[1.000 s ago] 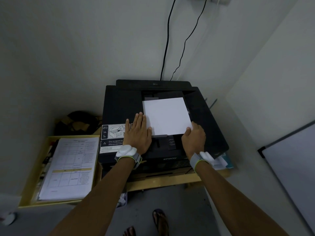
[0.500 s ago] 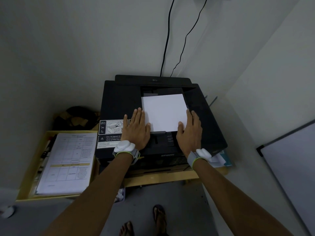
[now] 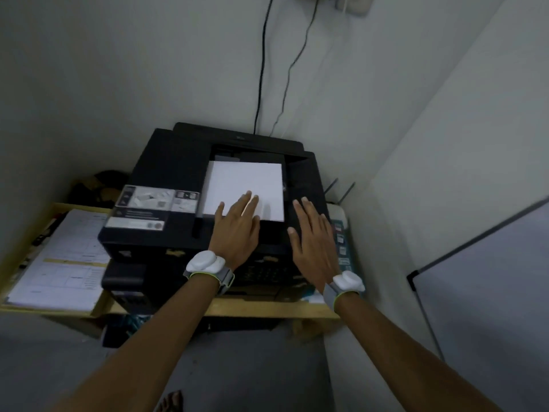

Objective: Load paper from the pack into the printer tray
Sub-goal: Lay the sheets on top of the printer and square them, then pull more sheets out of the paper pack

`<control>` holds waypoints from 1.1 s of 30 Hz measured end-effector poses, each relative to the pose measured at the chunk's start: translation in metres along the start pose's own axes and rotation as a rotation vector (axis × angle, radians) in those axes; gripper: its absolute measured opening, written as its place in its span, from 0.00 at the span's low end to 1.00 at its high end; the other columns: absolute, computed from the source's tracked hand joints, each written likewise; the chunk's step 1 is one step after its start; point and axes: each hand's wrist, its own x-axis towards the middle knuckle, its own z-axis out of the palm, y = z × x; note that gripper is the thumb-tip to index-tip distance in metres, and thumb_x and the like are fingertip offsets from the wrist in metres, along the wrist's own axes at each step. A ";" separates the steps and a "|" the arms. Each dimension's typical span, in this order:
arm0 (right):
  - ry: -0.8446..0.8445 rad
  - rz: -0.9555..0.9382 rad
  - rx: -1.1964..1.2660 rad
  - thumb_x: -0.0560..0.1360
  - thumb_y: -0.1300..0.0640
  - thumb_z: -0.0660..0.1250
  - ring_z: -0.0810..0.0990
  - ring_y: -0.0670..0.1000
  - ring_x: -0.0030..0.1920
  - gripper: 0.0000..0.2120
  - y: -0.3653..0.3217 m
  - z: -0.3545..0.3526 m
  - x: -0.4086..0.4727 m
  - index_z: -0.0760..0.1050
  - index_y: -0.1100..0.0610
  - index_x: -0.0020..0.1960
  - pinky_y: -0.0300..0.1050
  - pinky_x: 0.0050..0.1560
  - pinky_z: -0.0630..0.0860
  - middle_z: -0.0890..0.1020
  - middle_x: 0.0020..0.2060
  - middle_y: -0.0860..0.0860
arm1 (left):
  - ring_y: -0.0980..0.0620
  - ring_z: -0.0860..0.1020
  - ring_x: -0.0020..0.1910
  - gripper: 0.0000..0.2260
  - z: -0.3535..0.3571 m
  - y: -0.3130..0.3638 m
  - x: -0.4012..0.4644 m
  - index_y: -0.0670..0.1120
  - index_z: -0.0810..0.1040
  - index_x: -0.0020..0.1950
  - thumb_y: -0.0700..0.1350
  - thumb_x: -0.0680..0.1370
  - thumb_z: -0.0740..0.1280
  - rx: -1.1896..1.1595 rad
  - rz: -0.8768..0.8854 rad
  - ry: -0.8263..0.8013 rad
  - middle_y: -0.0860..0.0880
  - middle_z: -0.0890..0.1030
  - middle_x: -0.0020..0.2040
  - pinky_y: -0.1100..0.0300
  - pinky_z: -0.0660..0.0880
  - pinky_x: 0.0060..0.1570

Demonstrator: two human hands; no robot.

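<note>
Head view, steeply down, close over printer

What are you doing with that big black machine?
A person is loading white paper into the black printer on the wooden table. The left hand lies flat with its fingers on the near edge of the stack. The right hand is open beside the paper, over the printer's top, holding nothing.
</note>
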 end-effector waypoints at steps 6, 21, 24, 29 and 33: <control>0.019 0.042 -0.003 0.86 0.48 0.53 0.61 0.53 0.80 0.27 0.137 -0.063 -0.069 0.53 0.51 0.83 0.56 0.77 0.63 0.61 0.81 0.51 | 0.49 0.65 0.78 0.21 0.062 0.152 -0.028 0.44 0.70 0.76 0.44 0.83 0.59 -0.045 0.123 0.071 0.47 0.66 0.79 0.42 0.60 0.75; -0.477 0.205 0.101 0.81 0.58 0.65 0.69 0.58 0.75 0.20 0.248 -0.011 -0.156 0.75 0.56 0.72 0.56 0.72 0.71 0.69 0.76 0.56 | 0.48 0.52 0.82 0.28 0.224 0.220 -0.095 0.42 0.51 0.82 0.40 0.82 0.55 0.113 0.013 -0.526 0.43 0.51 0.83 0.52 0.47 0.79; -0.508 0.201 0.104 0.81 0.57 0.64 0.68 0.58 0.76 0.17 0.266 0.028 -0.153 0.78 0.54 0.69 0.53 0.72 0.70 0.69 0.77 0.55 | 0.48 0.51 0.82 0.28 0.269 0.203 -0.085 0.40 0.49 0.82 0.39 0.83 0.54 0.108 -0.013 -0.552 0.42 0.50 0.83 0.54 0.45 0.79; -0.577 0.167 0.067 0.83 0.55 0.63 0.62 0.57 0.79 0.16 0.290 0.085 -0.145 0.79 0.53 0.69 0.55 0.75 0.66 0.65 0.79 0.54 | 0.48 0.50 0.82 0.27 0.338 0.186 -0.080 0.39 0.50 0.81 0.36 0.83 0.52 0.082 -0.009 -0.604 0.41 0.51 0.83 0.55 0.47 0.79; -0.565 0.104 -0.041 0.80 0.54 0.65 0.61 0.57 0.79 0.15 0.309 0.110 -0.143 0.81 0.52 0.65 0.53 0.73 0.64 0.67 0.77 0.55 | 0.47 0.53 0.82 0.28 0.377 0.177 -0.072 0.40 0.53 0.81 0.35 0.82 0.56 0.050 -0.006 -0.597 0.41 0.53 0.82 0.54 0.49 0.79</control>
